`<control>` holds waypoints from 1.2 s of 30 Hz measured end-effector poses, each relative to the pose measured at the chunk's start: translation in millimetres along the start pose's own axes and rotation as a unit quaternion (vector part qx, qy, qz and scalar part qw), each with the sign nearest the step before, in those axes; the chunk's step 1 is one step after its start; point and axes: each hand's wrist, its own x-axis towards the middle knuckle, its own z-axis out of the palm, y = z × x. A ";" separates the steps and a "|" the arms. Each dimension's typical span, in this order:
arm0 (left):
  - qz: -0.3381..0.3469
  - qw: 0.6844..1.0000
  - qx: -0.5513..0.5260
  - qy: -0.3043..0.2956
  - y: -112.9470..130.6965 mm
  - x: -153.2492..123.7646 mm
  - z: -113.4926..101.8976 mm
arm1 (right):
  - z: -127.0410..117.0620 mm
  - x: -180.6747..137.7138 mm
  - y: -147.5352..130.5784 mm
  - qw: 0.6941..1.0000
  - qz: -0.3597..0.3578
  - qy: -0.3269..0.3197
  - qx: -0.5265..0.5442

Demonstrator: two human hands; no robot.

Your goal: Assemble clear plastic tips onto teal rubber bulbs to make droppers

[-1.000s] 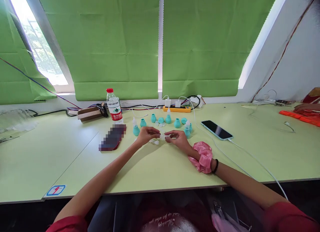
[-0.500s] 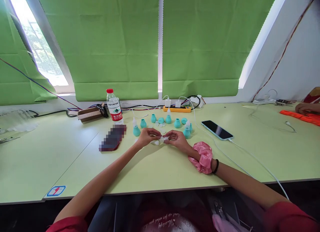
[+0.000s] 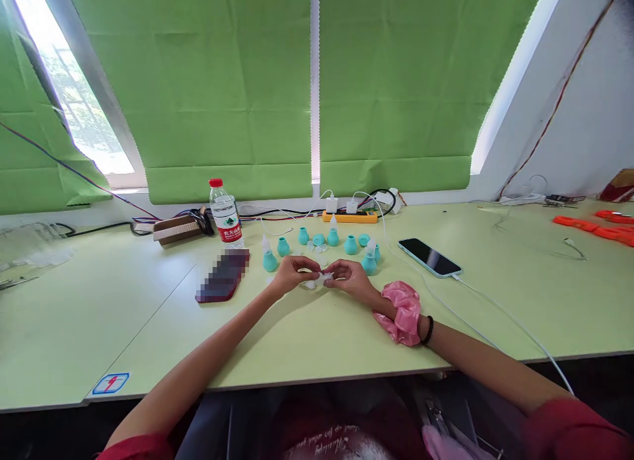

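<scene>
Close together over the middle of the table (image 3: 317, 341), my left hand (image 3: 296, 272) and my right hand (image 3: 351, 279) pinch a small clear plastic part (image 3: 324, 277) between their fingertips. Its exact shape is partly hidden by the fingers. More small translucent pieces lie just beneath and beyond the hands. Several turquoise rubber bulbs stand in an arc behind them. A bulb with a clear pointed tip (image 3: 269, 259) is on the left, another tipped bulb (image 3: 333, 235) at the back, and a third tipped bulb (image 3: 369, 262) on the right. A pink scrunchie (image 3: 402, 312) circles my right wrist.
A water bottle (image 3: 226, 215) stands back left, near a pixelated dark object (image 3: 222, 275). To the right lies a phone (image 3: 430, 257) with its white charging cable. Along the wall are a yellow power strip (image 3: 349, 217) and an open cardboard box (image 3: 181, 229). Orange strips (image 3: 594, 230) lie far right.
My two hands stay pinched on the clear part with hardly any movement. At far right, another person's hand has gone from the orange strips. The view has shifted slightly.
</scene>
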 end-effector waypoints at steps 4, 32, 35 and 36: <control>-0.006 1.000 -0.014 -0.002 -1.3 -0.1 -1.3 | 0.3 0.0 0.8 1.000 0.002 -0.002 0.003; 0.290 0.851 0.436 0.030 -10.9 -12.0 12.5 | 1.6 1.0 -0.4 0.990 0.053 0.046 0.126; 0.287 0.863 0.414 0.028 -7.7 -15.6 16.6 | 1.7 0.5 -1.6 0.991 0.054 0.043 0.118; 0.274 0.878 0.392 0.036 -5.4 -16.5 17.5 | 1.5 0.5 -1.9 0.992 0.051 0.042 0.111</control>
